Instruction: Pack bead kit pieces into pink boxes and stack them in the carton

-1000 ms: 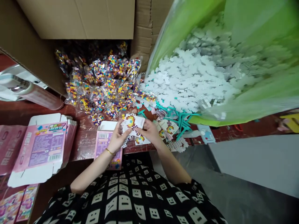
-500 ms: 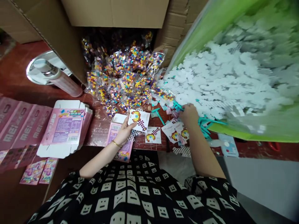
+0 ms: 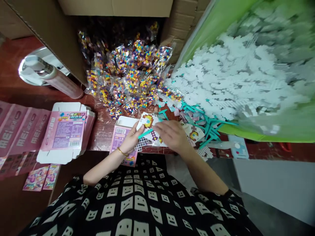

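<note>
My left hand is closed on a white card printed with a yellow and purple pixel pattern. My right hand has its fingers at the card's right side, closed on a teal plastic stick that lies slantwise across the card's lower part. The right fingertips are partly hidden. Beneath the left hand is a pink carton with an open white flap, and a white grid plate shows below the card. Another teal T-shaped stick lies just behind.
Bags of coloured beads spill from a cardboard box. White plates fill a green-lined bag at right, beside a heap of teal sticks and pattern cards. Flat cartons and a flask stand left.
My right hand has come left from the teal heap to the card, bringing a teal stick. The card in my left hand has tilted slightly. The whole view has shifted a little.
</note>
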A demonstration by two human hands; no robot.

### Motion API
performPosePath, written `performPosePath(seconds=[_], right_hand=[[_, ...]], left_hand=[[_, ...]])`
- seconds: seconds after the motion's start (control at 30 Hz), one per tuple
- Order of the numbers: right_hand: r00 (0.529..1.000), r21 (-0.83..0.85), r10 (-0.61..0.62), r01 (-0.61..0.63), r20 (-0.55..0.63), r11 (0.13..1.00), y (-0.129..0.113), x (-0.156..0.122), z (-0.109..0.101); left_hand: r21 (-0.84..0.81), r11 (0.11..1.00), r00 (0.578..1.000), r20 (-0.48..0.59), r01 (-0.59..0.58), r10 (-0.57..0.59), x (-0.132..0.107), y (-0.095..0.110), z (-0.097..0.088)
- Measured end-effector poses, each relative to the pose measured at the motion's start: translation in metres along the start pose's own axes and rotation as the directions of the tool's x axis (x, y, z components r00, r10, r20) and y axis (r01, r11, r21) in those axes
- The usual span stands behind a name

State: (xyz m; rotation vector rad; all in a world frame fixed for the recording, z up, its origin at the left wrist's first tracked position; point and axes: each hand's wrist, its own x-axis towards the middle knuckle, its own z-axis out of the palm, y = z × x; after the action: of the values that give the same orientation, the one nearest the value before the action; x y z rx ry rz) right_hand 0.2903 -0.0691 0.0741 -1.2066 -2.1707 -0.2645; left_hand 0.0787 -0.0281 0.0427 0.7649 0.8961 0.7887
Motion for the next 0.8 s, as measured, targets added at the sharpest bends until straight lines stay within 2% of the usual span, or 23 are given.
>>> performPosePath(seconds=[0.03, 0.1, 0.13, 0.2, 0.27, 0.33, 0.43, 0.47, 0.53, 0.6, 0.67, 0.7, 0.73, 0.77, 0.8], right_hand=[[0.998, 0.092, -0.057, 0.056, 0.005, 0.994, -0.012, 0.004, 0.008], [0.997, 0.292, -0.073, 0.065, 0.017, 0.954, -0.026, 0.009, 0.021], [0.999, 0.386, -0.039, 0.027, 0.023, 0.922, -0.028, 0.009, 0.026], [0.992, 0.534, 0.116, -0.12, 0.041, 0.837, -0.029, 0.01, 0.032], [0.935, 0.636, 0.341, -0.32, 0.095, 0.702, -0.029, 0.011, 0.037], [0.832, 0.69, 0.505, -0.505, 0.23, 0.518, -0.033, 0.015, 0.042], [0.72, 0.691, 0.552, -0.648, 0.421, 0.319, -0.04, 0.019, 0.054], [0.698, 0.692, 0.558, -0.667, 0.45, 0.276, -0.041, 0.02, 0.059], [0.682, 0.72, 0.568, -0.661, 0.46, 0.211, -0.04, 0.021, 0.068], [0.677, 0.748, 0.6, -0.636, 0.426, 0.187, -0.032, 0.025, 0.079], [0.663, 0.758, 0.678, -0.607, 0.317, 0.238, -0.021, 0.035, 0.091], [0.65, 0.749, 0.721, -0.597, 0.241, 0.288, -0.016, 0.042, 0.099], [0.635, 0.73, 0.755, -0.592, 0.162, 0.341, -0.012, 0.049, 0.107], [0.625, 0.711, 0.775, -0.586, 0.092, 0.388, -0.009, 0.056, 0.116], [0.626, 0.699, 0.779, -0.576, 0.044, 0.423, -0.008, 0.062, 0.126]], left_hand=[[-0.001, 1.0, 1.0, 0.022, 0.011, -0.01, -0.005, 0.002, -0.002], [0.013, 1.0, 0.997, 0.072, 0.024, -0.025, -0.014, 0.007, -0.009], [0.028, 0.999, 0.994, 0.103, 0.022, -0.025, -0.019, 0.009, -0.012], [0.056, 0.998, 0.986, 0.166, 0.004, -0.013, -0.025, 0.013, -0.02], [0.073, 0.997, 0.977, 0.213, -0.026, 0.009, -0.029, 0.014, -0.024], [0.089, 0.994, 0.976, 0.212, -0.061, 0.041, -0.029, 0.011, -0.024], [0.093, 0.992, 0.987, 0.139, -0.09, 0.077, -0.025, 0.007, -0.023], [0.1, 0.99, 0.989, 0.116, -0.1, 0.088, -0.024, 0.008, -0.023], [0.178, 0.969, 0.984, 0.081, -0.169, 0.157, -0.025, 0.014, -0.029], [0.343, 0.887, 0.949, 0.038, -0.308, 0.314, -0.027, 0.025, -0.042], [0.538, 0.74, 0.866, -0.037, -0.403, 0.499, -0.028, 0.034, -0.063], [0.622, 0.675, 0.826, -0.08, -0.396, 0.558, -0.028, 0.036, -0.075], [0.683, 0.638, 0.809, -0.117, -0.355, 0.576, -0.027, 0.035, -0.087], [0.715, 0.633, 0.823, -0.145, -0.296, 0.549, -0.026, 0.032, -0.098], [0.719, 0.655, 0.859, -0.166, -0.231, 0.485, -0.024, 0.027, -0.107]])
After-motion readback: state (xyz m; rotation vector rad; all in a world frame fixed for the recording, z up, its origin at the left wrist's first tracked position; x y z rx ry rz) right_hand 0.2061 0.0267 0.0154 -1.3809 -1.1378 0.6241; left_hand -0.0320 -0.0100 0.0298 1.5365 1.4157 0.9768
